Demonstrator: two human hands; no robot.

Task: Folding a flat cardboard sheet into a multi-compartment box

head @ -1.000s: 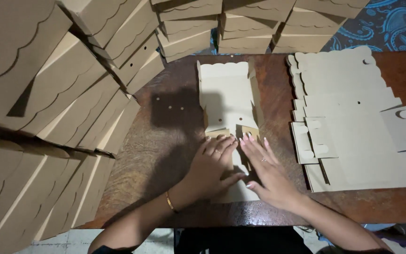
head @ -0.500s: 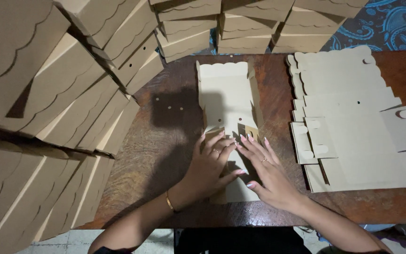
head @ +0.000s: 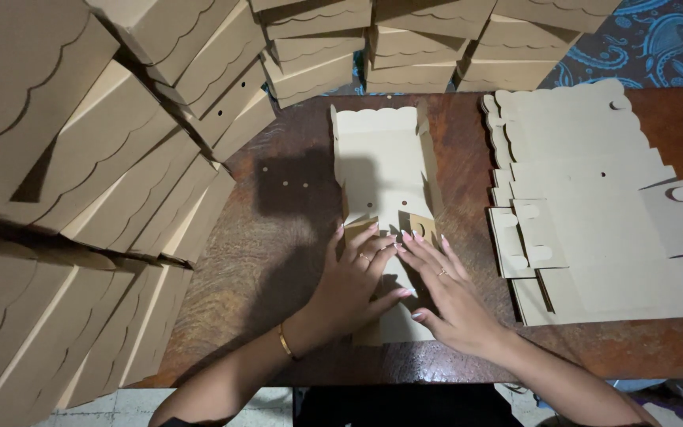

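A pale flat cardboard box blank [head: 379, 158] with a scalloped far edge lies in the middle of the dark wooden table [head: 278, 237], its side walls partly raised. My left hand [head: 355, 281] and my right hand [head: 444, 289] rest side by side on its near part, fingers spread and pressing down. The fingertips meet at two small brown flaps [head: 416, 225] that stand up across the blank. Both hands wear a ring; a gold bangle sits on my left wrist.
A stack of flat scalloped blanks [head: 594, 205] lies on the table's right side. Several folded brown boxes [head: 104, 158] are piled high on the left and along the far edge [head: 405, 47]. A blue patterned cloth [head: 666, 39] shows at top right.
Both hands have slid a little away from me along the blank, and the small flaps under the fingertips now stand more upright.
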